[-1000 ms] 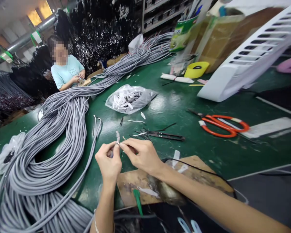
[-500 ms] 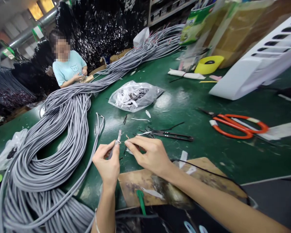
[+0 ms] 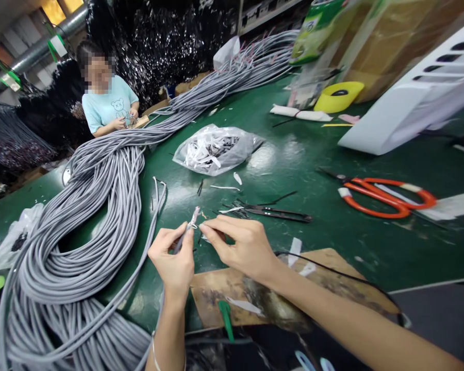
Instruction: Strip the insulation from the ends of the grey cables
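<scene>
My left hand [image 3: 172, 260] is closed round the end of a grey cable [image 3: 188, 226], whose stripped tip sticks up above my fingers. My right hand [image 3: 239, 245] pinches at that tip with thumb and forefinger; what it grips there is too small to name. Both hands hover over the green table [image 3: 294, 159], just beyond a worn wooden board [image 3: 255, 299]. A big bundle of grey cables [image 3: 88, 216] lies to my left. Black snips [image 3: 274, 212] lie on the table just past my right hand.
Orange-handled scissors [image 3: 386, 198] lie at the right. A clear bag of scraps [image 3: 214, 149] sits mid-table. A white slatted casing [image 3: 410, 98], a yellow tape roll [image 3: 338, 95] and cardboard boxes stand at the back right. Another person in a light blue shirt [image 3: 108, 105] works at the far left end.
My hands have parted slightly and the cable tip now stands out between them. The view has shifted a little to the left.
</scene>
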Demonstrator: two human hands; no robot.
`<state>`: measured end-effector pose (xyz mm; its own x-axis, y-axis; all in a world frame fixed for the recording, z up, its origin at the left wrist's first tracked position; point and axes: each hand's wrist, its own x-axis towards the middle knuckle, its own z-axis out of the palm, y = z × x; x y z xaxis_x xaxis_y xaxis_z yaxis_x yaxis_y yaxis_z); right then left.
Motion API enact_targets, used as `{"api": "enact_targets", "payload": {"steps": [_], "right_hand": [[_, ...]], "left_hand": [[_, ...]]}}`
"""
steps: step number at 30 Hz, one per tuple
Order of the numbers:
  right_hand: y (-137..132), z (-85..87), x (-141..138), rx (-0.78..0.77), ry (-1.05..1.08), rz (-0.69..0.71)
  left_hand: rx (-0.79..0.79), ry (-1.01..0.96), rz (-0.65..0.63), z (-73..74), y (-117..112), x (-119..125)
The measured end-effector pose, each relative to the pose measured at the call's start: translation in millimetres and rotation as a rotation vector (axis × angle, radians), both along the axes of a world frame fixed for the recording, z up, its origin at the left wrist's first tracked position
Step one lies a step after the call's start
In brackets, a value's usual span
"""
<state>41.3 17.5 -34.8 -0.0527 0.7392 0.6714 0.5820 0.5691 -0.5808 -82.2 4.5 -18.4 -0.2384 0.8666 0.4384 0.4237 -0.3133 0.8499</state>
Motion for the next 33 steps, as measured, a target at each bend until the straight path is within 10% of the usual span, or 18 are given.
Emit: {"api": "enact_targets", "payload": {"steps": [6, 11, 17, 28, 33], "right_hand": [[-1, 5.5, -1, -0.187, 0.157, 0.113], [-12, 9.8, -4, 0.207, 0.045, 0.323], [-4, 1.8, 0, -0.070, 0.070, 0.000], [1, 5.0, -1, -0.222, 0.172, 0.090], [-10, 8.1, -4, 0.203, 0.086, 0.294]], "left_hand": [[0.092, 0.248, 0.030, -4.2, -1, 5], [-0.126, 0.180, 0.068, -10.6, 9, -1], [-0.229, -0.180, -0.070, -7.4, 12, -6], [-0.057, 0.033, -0.071, -6.9, 6, 2], [-0.200, 0.027, 0.022, -12.7, 14, 3]]}}
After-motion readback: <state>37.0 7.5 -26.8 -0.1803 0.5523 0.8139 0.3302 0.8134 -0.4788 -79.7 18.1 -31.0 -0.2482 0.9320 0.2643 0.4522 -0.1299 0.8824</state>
